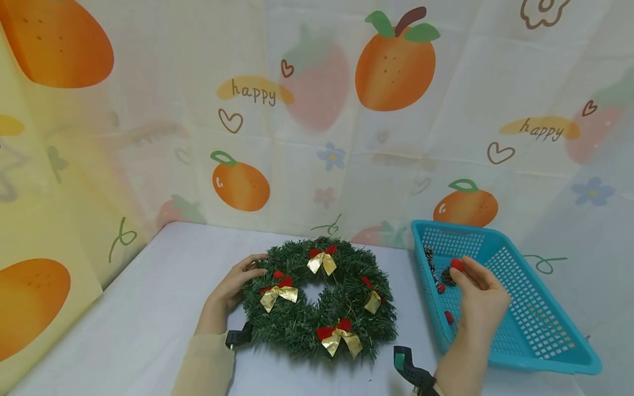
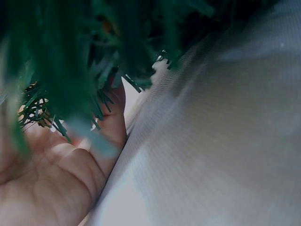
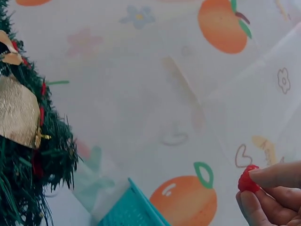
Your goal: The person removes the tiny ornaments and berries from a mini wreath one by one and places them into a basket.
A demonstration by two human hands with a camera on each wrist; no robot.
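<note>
A green artificial pine wreath lies on the white table, with several gold-and-red bows around it and a red berry near the upper left bow. My left hand holds the wreath's left edge; in the left wrist view the palm faces the needles, which hide the fingertips. Above the blue basket, my right hand pinches a bumpy red berry between thumb and fingers.
Inside the basket, pine cones and other red berries lie along its left side. A fruit-printed curtain hangs behind the table. The basket stands right of the wreath.
</note>
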